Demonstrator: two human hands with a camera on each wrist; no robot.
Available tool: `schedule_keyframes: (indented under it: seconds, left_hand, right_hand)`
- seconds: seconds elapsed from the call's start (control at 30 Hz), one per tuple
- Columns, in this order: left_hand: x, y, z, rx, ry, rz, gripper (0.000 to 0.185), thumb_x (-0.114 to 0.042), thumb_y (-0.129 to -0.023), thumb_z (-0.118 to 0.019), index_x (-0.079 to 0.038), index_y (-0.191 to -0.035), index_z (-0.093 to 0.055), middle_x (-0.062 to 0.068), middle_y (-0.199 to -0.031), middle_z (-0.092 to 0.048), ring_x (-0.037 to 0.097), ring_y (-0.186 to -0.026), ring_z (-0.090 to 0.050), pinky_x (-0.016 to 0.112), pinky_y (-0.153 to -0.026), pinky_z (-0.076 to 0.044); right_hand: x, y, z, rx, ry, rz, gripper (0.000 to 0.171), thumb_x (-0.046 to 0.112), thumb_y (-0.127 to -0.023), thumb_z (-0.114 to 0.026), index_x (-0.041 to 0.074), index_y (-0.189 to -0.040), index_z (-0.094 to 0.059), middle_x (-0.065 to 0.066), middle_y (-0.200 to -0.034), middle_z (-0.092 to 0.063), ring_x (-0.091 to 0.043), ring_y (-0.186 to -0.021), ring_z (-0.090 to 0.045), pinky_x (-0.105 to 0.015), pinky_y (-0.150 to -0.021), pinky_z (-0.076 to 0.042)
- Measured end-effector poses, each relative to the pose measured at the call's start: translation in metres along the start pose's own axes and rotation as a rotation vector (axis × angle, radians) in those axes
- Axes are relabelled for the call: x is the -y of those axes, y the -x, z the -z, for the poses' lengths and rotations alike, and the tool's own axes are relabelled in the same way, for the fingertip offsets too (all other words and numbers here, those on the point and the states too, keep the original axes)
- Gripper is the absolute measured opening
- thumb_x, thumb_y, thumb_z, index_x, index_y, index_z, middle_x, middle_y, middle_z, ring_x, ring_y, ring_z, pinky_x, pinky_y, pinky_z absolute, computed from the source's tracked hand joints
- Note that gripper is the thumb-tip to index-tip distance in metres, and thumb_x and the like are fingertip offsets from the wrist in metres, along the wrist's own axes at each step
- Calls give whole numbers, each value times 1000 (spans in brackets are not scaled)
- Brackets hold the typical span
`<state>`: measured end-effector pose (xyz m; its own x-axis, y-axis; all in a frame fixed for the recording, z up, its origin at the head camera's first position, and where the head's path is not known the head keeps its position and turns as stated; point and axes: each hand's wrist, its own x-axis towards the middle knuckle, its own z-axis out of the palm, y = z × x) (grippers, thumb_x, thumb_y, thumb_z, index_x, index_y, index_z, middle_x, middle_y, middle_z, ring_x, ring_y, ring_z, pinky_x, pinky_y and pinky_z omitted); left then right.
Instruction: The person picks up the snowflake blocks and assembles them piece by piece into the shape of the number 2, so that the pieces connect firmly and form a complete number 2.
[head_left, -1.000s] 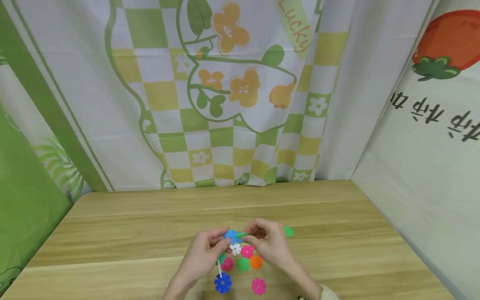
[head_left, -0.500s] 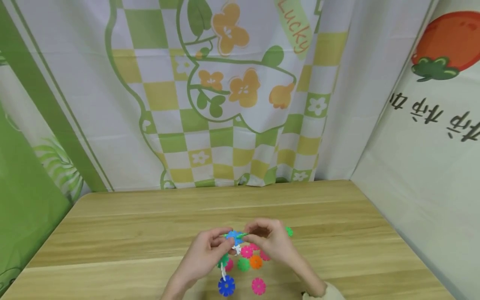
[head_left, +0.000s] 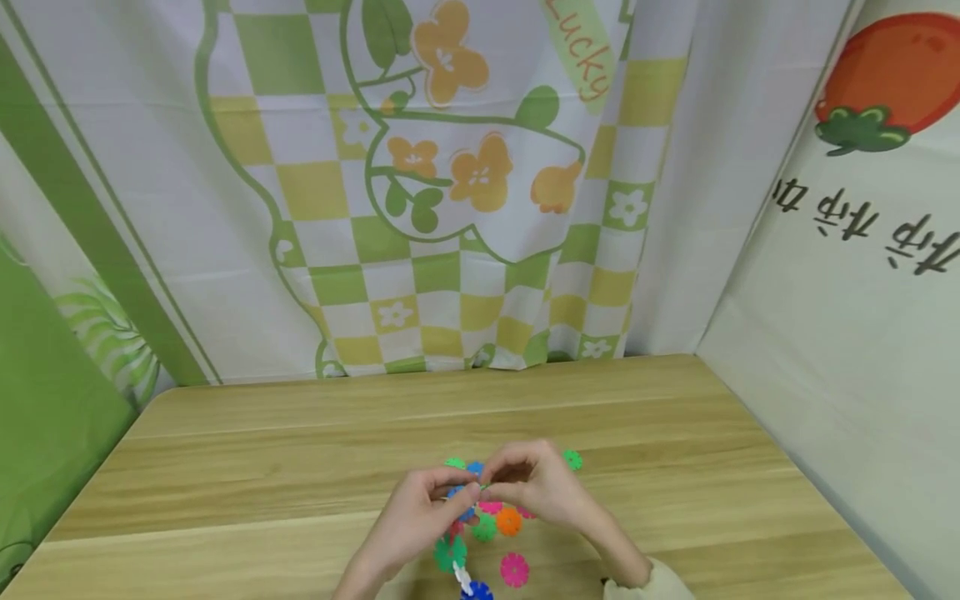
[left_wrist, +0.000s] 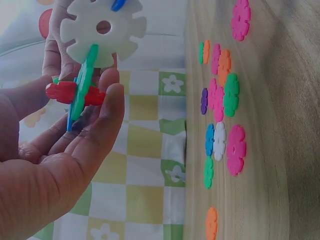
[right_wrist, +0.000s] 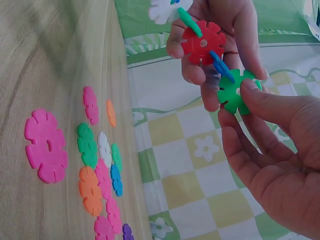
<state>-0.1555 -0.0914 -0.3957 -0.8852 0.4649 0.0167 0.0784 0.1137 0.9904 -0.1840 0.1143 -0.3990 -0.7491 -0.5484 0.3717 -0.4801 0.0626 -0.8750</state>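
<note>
Both hands meet above the wooden table (head_left: 247,467), holding a chain of slotted plastic flower discs. My left hand (head_left: 456,493) grips the chain at its red disc (right_wrist: 202,42); from there a green disc (head_left: 450,552), a white disc (head_left: 462,577) and a blue disc (head_left: 477,592) hang toward me. In the left wrist view the left hand (left_wrist: 85,107) holds the red disc (left_wrist: 60,92), with the white disc (left_wrist: 102,30) above it. My right hand (right_wrist: 237,107) pinches a green disc (right_wrist: 234,92) joined to the red one by a blue disc (right_wrist: 221,66).
Loose discs lie on the table under the hands: a pink one (head_left: 514,569), an orange one (head_left: 508,522), a green one (head_left: 484,527), and green ones farther back (head_left: 572,459). Printed curtains hang behind the table and a banner stands at the right.
The hands have drawn closer together. The hanging part of the chain has swung lower and toward me, its blue disc now at the bottom edge of the view.
</note>
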Motion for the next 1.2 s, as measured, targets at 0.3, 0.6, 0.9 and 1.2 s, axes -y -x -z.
schedule_keyframes:
  seconds: [0.3, 0.6, 0.9, 1.2]
  left_hand:
    - [0, 0, 2, -4, 12, 18, 38, -26, -97, -59, 7, -117, -62, 11, -99, -68, 18, -72, -66, 23, -59, -54]
    - [-1, 0, 4, -39, 2, 50, 40, -27, -96, -60, 6, -119, -61, 6, -95, -66, 17, -71, -62, 26, -59, -56]
    - [-2, 1, 5, -22, -11, 53, 40, -28, -96, -60, 5, -118, -61, 10, -105, -66, 18, -82, -64, 28, -62, -57]
    - [-2, 2, 4, -17, -17, 66, 44, -31, -95, -61, 5, -120, -60, 10, -105, -66, 18, -81, -63, 26, -61, -56]
  right_hand:
    - [2, 1, 9, -49, 157, -106, 10, 5, -84, -72, 1, -93, -70, -12, -88, -70, -12, -76, -65, -29, -69, -57]
    - [-18, 6, 39, -51, 443, -251, 10, 11, -87, -70, 3, -94, -70, -1, -86, -68, -20, -79, -63, -24, -67, -53]
    - [-44, 20, 56, -20, 590, -381, 25, 1, -73, -79, -2, -95, -66, -8, -83, -64, -22, -77, -57, -24, -66, -48]
    - [-52, 26, 60, -37, 683, -498, 30, 2, -67, -83, 3, -91, -66, -4, -75, -55, -15, -70, -48, -27, -61, -44]
